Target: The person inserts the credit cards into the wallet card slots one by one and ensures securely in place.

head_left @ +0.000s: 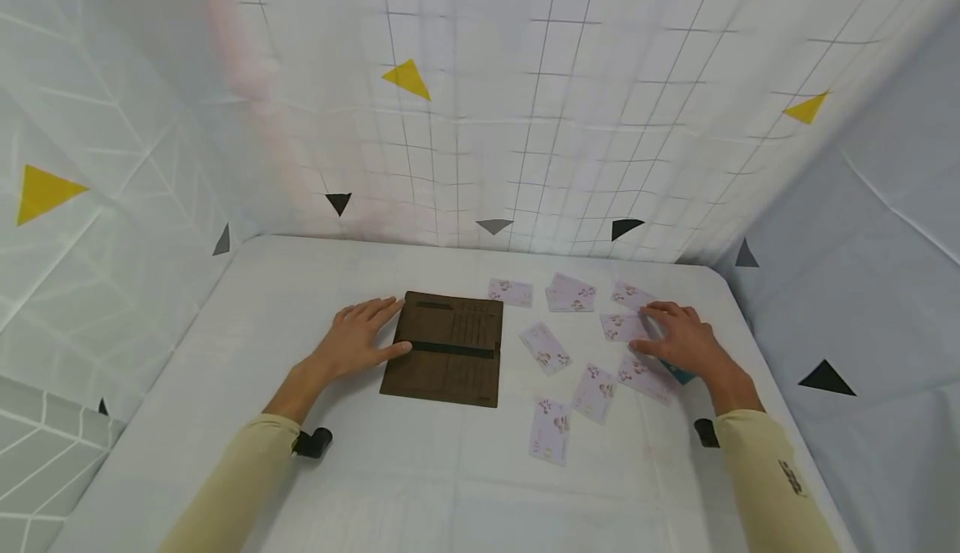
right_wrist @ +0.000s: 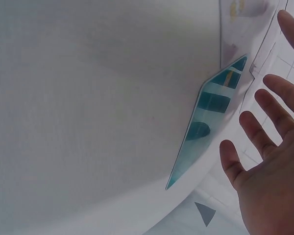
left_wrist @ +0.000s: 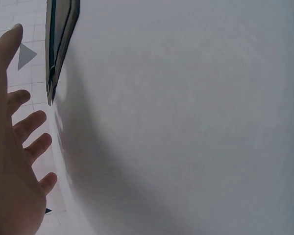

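A brown wallet (head_left: 442,378) lies unfolded on the white table, its card slots facing up. My left hand (head_left: 358,338) is at the wallet's left side, thumb and fingertips right at its edge, fingers spread. In the left wrist view the wallet (left_wrist: 63,39) shows edge-on beyond the thumb. Over the cards at the right, my right hand (head_left: 686,340) hovers with fingers extended and nothing gripped. A teal card (right_wrist: 206,112) lies partly under that hand, beside a pale lilac card (right_wrist: 242,29). In the right wrist view the fingers (right_wrist: 255,129) are spread apart.
Several lilac cards with floral prints lie scattered right of the wallet, among them a near card (head_left: 550,430), a slanted card (head_left: 546,348) and an overlapping pair (head_left: 572,293). White fabric walls (head_left: 480,119) with yellow, black and grey triangles stand around the table (head_left: 375,486).
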{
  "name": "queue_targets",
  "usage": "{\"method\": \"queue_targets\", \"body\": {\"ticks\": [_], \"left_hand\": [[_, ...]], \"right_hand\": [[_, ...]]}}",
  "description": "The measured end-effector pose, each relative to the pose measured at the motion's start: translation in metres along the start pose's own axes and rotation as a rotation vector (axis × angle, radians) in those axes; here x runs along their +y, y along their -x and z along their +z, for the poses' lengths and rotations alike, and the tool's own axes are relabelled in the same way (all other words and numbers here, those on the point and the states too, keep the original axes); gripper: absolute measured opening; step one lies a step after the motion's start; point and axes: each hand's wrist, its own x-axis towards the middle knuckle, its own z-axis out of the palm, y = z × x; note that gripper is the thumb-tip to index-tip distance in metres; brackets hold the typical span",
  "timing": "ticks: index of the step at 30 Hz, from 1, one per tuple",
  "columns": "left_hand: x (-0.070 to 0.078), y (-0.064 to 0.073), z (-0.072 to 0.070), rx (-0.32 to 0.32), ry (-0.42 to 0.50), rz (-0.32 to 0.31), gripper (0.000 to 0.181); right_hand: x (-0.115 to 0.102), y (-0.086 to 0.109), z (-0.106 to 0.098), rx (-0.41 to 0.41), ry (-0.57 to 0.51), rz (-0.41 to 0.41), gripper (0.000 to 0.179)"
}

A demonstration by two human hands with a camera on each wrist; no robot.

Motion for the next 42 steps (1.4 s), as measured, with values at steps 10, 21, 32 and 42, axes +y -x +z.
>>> {"method": "queue_targets", "body": {"ticks": [10, 21, 32, 42], "left_hand": [[-0.001, 0.001, 0.012, -0.042, 0.004, -0.013, 0.091], [0.001, 0.002, 0.012, -0.041, -0.032, 0.033, 0.091], [0.004, 0.004, 0.009, -0.061, 0.033, 0.039, 0.090], [0.008, 0.006, 0.005, -0.071, 0.164, 0.026, 0.091]], "right_hand": [[0.000, -0.001, 0.004, -0.005, 0.001, -0.005, 0.090], [0.002, -0.003, 0.007, 0.017, 0.029, -0.012, 0.089], [0.000, -0.002, 0.007, 0.041, 0.032, -0.014, 0.080], [-0.005, -0.003, 0.002, 0.030, 0.005, 0.015, 0.071]]}}
